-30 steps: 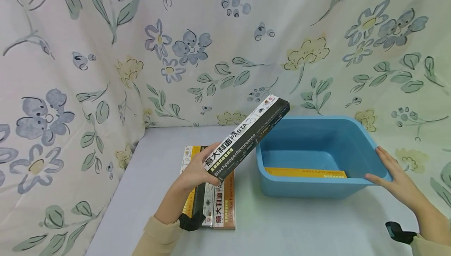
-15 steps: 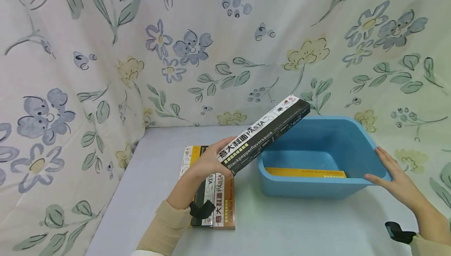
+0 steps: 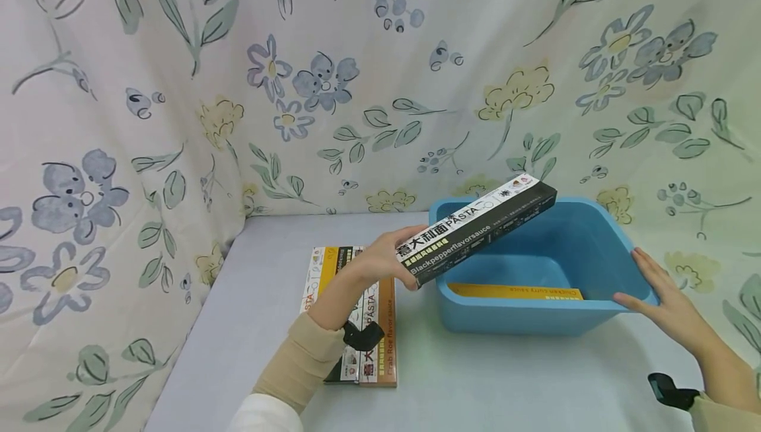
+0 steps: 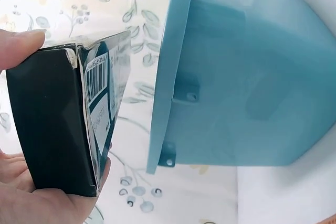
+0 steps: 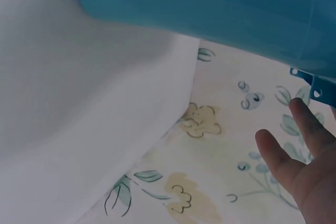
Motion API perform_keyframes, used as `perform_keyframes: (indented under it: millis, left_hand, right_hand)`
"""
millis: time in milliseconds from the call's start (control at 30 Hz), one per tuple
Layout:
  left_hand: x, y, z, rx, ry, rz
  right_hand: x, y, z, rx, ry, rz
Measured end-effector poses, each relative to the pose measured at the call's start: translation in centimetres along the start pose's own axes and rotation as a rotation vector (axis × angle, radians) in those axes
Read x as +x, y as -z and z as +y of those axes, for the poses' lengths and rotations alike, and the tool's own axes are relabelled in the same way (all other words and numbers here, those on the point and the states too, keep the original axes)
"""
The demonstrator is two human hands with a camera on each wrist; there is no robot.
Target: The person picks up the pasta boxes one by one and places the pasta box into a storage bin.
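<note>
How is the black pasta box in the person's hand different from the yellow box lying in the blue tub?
The black pasta box is held in the air by the left hand, tilted, its far end over the blue tub; the yellow box lies flat on the tub's floor against the near wall. The black box shows white and green lettering; the yellow one shows only a narrow side with small print. Both are long, slim cartons.

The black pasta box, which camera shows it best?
The head view: the whole black pasta box shows, label readable, gripped by the left hand over the blue tub. Left wrist shows only its end; right wrist shows none.
</note>
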State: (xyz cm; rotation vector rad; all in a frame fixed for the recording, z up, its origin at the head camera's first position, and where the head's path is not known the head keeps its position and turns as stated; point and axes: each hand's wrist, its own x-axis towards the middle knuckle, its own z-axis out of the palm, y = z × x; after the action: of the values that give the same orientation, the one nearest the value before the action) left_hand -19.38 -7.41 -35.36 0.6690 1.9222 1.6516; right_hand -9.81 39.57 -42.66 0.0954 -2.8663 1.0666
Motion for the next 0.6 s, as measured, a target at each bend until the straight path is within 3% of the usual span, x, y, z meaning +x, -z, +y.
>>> perform_keyframes:
  millis: [300,600]
  left_hand:
    - [2.4,-1.0,1.1,0.021,-0.008,-0.081]
    - [4.8,-2.2,2.2,0.09,0.105,-0.097]
  right_hand:
    - [0.0,0.0,-0.2,-0.002,0.007,0.01]
    - [0.0,-0.1,-0.2,-0.012,0.001,0.016]
